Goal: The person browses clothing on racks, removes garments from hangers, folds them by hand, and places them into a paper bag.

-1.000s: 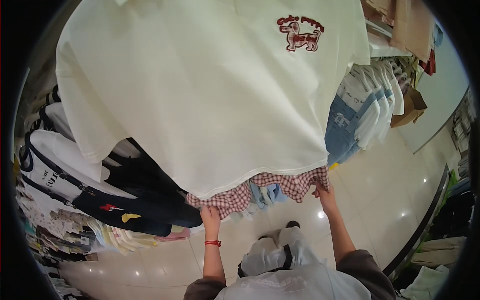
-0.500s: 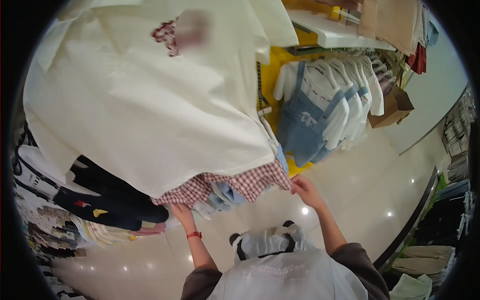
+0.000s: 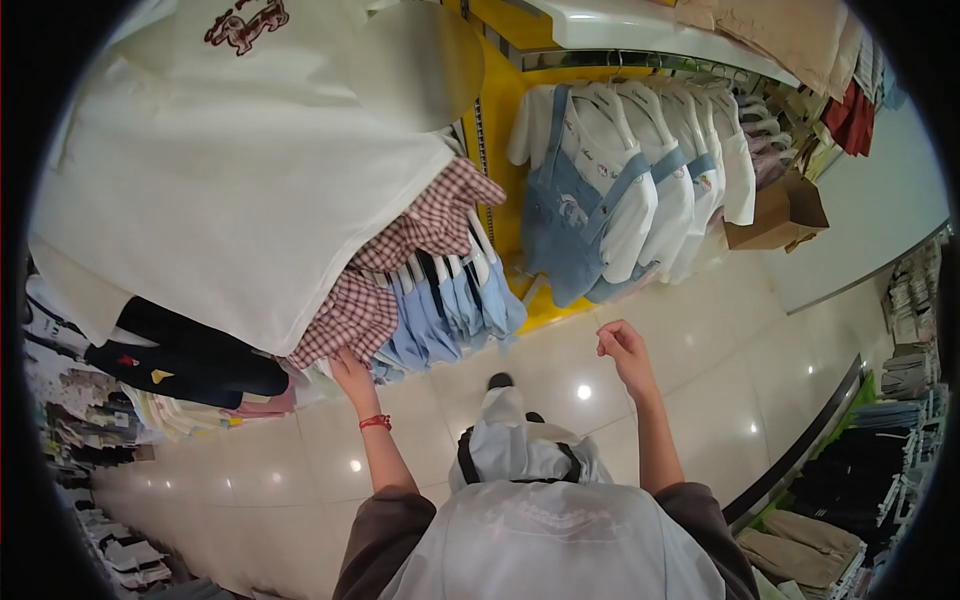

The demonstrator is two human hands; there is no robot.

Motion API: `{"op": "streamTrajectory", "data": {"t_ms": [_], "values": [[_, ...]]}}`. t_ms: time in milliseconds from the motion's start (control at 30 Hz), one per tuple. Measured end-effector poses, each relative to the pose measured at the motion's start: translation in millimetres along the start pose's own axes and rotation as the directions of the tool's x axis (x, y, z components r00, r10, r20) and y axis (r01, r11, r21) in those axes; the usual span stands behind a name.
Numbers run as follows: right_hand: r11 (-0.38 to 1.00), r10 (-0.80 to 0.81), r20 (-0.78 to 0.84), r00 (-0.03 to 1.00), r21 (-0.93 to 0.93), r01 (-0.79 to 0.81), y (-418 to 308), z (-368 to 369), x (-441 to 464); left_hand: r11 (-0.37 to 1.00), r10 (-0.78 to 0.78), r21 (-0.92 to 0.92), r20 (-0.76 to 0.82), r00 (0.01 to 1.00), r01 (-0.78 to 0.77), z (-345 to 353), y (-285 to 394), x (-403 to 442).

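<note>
A large white top (image 3: 220, 180) with a dark red embroidered animal hangs close in front of me. From under its hem shows a red-and-white checked skirt (image 3: 355, 305) with a gathered edge. My left hand (image 3: 350, 372), a red bracelet at its wrist, grips the lower left edge of the checked skirt; its fingertips are partly hidden by the cloth. Away to the right, over the floor, my right hand (image 3: 625, 345) is raised with curled fingers and nothing visible in it. Light blue garments (image 3: 430, 320) on hangers hang just behind the skirt.
White shirts with blue overalls (image 3: 590, 210) hang on a rail at the right, below a white shelf (image 3: 640, 30). A brown paper bag (image 3: 775, 215) is beyond them. Dark trousers (image 3: 190, 360) hang at the left. Folded clothes (image 3: 800, 550) lie on shelves at the lower right.
My right hand has let go of the checked skirt's right edge and come away from it. The skirt and white top now hang further left and tilted, showing more blue garments behind.
</note>
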State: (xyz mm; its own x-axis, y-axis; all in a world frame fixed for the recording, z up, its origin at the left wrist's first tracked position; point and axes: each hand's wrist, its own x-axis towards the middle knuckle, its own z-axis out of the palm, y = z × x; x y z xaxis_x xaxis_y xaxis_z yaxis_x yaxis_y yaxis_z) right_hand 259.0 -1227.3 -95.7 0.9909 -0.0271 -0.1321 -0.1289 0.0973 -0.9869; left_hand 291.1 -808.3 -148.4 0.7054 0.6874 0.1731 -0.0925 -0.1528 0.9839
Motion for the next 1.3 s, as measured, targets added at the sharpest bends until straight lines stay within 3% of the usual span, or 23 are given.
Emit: {"op": "streamTrajectory", "data": {"t_ms": [233,333,533,700,800,867,933,967,1000,1033,1133,1233,1300], "values": [[0.999,-0.017,-0.035,0.999,0.042,0.019,0,-29,1,0.999,-0.027,-0.034,-0.036,0.999,0.026,21,8,-2],[0.998,-0.023,-0.066,0.998,0.051,0.026,-4,-43,2,0.984,-0.094,-0.154,-0.013,0.995,0.091,34,4,2],[0.997,0.021,-0.062,0.998,0.080,-0.016,4,-48,12,0.985,-0.112,-0.136,-0.050,0.992,0.105,43,5,-1],[0.991,-0.132,-0.232,0.964,-0.054,0.122,7,-42,43,0.977,-0.133,-0.169,-0.009,0.991,0.130,40,-5,-2],[0.957,-0.274,-0.314,0.909,-0.187,0.223,1,-36,80,0.944,-0.330,0.029,0.015,0.944,0.329,44,-19,-7],[0.928,-0.343,-0.342,0.875,-0.266,0.260,-4,-34,110,0.942,-0.333,0.171,0.341,0.879,0.291,57,-26,-26],[0.906,-0.383,-0.347,0.856,-0.321,0.275,2,-33,143,0.901,-0.432,0.296,0.655,0.620,0.316,89,-18,-55],[0.894,-0.399,-0.350,0.848,-0.355,0.274,12,-35,158,0.896,-0.431,0.268,0.720,0.544,0.355,107,-11,-69],[0.881,-0.414,-0.354,0.838,-0.387,0.272,26,-40,175,0.886,-0.420,0.244,0.780,0.464,0.394,123,-2,-79],[0.867,-0.430,-0.359,0.828,-0.420,0.268,35,-45,188,0.930,-0.329,0.189,0.809,0.488,0.315,140,7,-81],[0.953,-0.301,-0.274,0.913,-0.074,0.292,50,-68,208,0.992,-0.100,0.041,0.839,0.534,0.122,198,43,-58],[0.902,-0.342,-0.229,0.911,-0.353,0.250,21,-83,189,0.998,0.033,-0.064,0.784,0.620,0.028,260,82,-28],[0.934,-0.290,-0.313,0.904,-0.300,0.195,29,-95,186,0.989,0.132,-0.138,0.724,0.677,-0.045,307,89,-4]]}}
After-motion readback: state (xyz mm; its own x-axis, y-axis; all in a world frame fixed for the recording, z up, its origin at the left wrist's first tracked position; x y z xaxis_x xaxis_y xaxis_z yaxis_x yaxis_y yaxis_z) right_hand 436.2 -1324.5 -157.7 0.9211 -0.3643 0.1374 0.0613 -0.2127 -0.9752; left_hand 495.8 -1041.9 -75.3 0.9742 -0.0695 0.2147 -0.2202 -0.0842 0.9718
